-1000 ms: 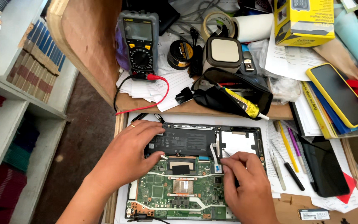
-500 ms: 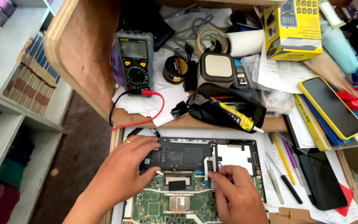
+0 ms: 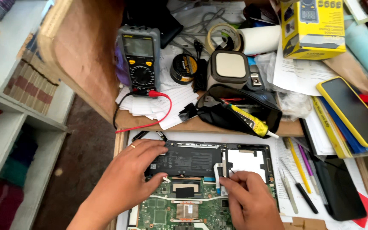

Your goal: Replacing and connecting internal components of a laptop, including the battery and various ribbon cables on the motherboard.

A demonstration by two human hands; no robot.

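An opened laptop base (image 3: pixel 252 151) lies in front of me, with a black battery pack (image 3: pixel 188 159) at its top and a green circuit board (image 3: pixel 171 211) below. My left hand (image 3: pixel 126 181) rests on the battery's left end, fingers spread, thumb at its lower edge. My right hand (image 3: pixel 248 200) pinches a thin white ribbon cable (image 3: pixel 217 174) beside the battery's right end. An empty bay (image 3: pixel 245 162) shows white to the right of the battery.
A multimeter (image 3: pixel 139 57) with red and black leads stands behind, next to a tape roll (image 3: pixel 183 68), a black pouch (image 3: pixel 235 110) with a yellow tube, a yellow box (image 3: pixel 311 27) and a yellow-cased phone (image 3: pixel 352 108). Pens and tweezers (image 3: pixel 297 179) lie right of the laptop.
The view has shifted so the laptop sits lower in frame. My right hand has moved down and left onto the ribbon cable. My left hand stays on the battery.
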